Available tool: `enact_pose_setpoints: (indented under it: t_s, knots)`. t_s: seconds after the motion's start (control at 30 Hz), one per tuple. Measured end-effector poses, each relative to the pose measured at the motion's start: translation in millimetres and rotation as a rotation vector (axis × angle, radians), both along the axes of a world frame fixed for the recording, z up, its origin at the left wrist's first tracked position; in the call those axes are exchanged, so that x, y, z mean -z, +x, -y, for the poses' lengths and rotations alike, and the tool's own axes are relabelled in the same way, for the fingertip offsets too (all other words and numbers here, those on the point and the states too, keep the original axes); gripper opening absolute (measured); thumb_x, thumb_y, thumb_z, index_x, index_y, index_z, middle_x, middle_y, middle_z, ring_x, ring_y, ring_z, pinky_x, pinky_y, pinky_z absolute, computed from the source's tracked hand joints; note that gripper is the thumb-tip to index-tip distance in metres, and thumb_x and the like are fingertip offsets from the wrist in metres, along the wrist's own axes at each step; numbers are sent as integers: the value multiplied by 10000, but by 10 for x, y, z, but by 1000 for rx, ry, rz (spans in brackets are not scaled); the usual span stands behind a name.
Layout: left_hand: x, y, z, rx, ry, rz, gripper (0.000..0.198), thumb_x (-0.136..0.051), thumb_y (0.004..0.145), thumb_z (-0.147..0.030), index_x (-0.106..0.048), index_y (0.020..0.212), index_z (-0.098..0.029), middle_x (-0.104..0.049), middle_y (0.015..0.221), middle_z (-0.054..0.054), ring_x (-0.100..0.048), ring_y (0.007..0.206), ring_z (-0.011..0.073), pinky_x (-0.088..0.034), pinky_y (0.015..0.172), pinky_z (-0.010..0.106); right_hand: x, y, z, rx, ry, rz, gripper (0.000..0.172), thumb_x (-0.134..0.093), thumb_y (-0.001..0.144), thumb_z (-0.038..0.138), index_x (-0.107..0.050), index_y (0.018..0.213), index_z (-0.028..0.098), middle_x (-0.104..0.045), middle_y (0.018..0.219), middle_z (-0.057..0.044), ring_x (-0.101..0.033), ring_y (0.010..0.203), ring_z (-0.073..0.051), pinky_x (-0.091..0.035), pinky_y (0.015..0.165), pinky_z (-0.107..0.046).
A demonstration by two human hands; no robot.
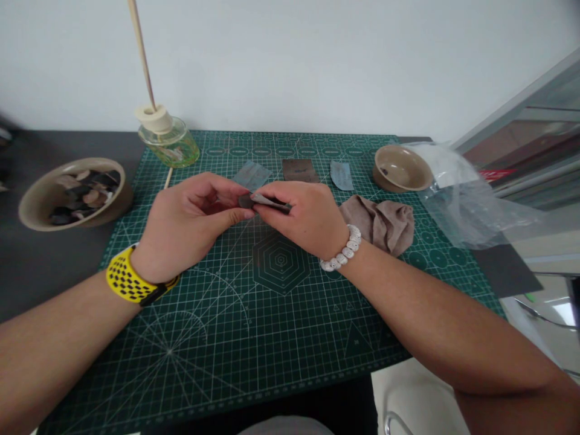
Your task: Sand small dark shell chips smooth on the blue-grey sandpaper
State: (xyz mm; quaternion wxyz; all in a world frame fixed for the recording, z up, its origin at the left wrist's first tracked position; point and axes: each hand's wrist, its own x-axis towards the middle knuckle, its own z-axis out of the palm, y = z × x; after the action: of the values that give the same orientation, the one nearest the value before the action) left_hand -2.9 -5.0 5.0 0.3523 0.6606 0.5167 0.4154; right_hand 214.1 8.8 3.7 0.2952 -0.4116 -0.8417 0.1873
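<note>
Head view: work under way, I'd judge from here.
Left hand (190, 214): finger and thumb pinching small dark piece (245, 201) above cutting mat (217, 356).
Right hand (308, 214): closed round folded sheet (270, 202), touching piece.
Left bowl (34, 202): many pieces (93, 196), probably remaining.
Right bowl (401, 183): one dark bit (384, 171), perhaps finished.

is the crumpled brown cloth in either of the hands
No, the cloth lies on the green mat; the left hand holds a small dark piece, the right hand a grey sheet.
</note>
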Motion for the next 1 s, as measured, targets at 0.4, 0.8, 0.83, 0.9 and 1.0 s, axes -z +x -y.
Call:
enact_pose_setpoints:
  t_s: [0.4, 0.8, 0.83, 0.9, 1.0]
  knots:
    - [-31, 11, 16, -15, -1, -25, 190, -916, 788, -383, -823, 937, -314, -844, 893, -11, -820, 835, 258, -702, 811, 419, 10, 25, -62, -40, 125, 157, 273, -642, 1135, 318, -897, 1105, 224, -878, 1038, -52, -746, 970, -214, -460, 872, -333]
    - [-49, -29, -2, 0, 11, -93, 222, -882, 818, -436, -827, 986, -302, -752, 792, 1, -698, 687, 206, -580, 623, 339, 33, 49, -78, -40, 144, 119, 260, -651, 1122, 292, -904, 1122, 235, -893, 1067, -46, -760, 1003, -219, -486, 910, -343]
    - [-48, -34, -4, -3, 15, -95, 220, -881, 819, -439, -827, 984, -304, -739, 784, 0, -690, 681, 204, -575, 621, 340, 29, 47, -73, -19, 130, 109, 260, -650, 1122, 291, -904, 1120, 234, -890, 1060, -45, -760, 1002, -216, -482, 901, -336]
    - [-42, -37, -3, -3, 17, -97, 213, -880, 820, -427, -828, 988, -306, -731, 788, -1, -692, 692, 204, -581, 638, 340, 20, 41, -65, 7, 105, 100, 259, -653, 1119, 295, -901, 1087, 227, -883, 1041, -43, -756, 992, -213, -477, 888, -329]
    - [-28, -35, 2, 4, 21, -96, 213, -873, 828, -420, -836, 1005, -307, -751, 824, 2, -700, 721, 206, -597, 658, 336, 14, 21, -61, 4, 88, 101, 249, -663, 1105, 282, -890, 1025, 216, -876, 1027, -47, -746, 983, -218, -477, 890, -332]
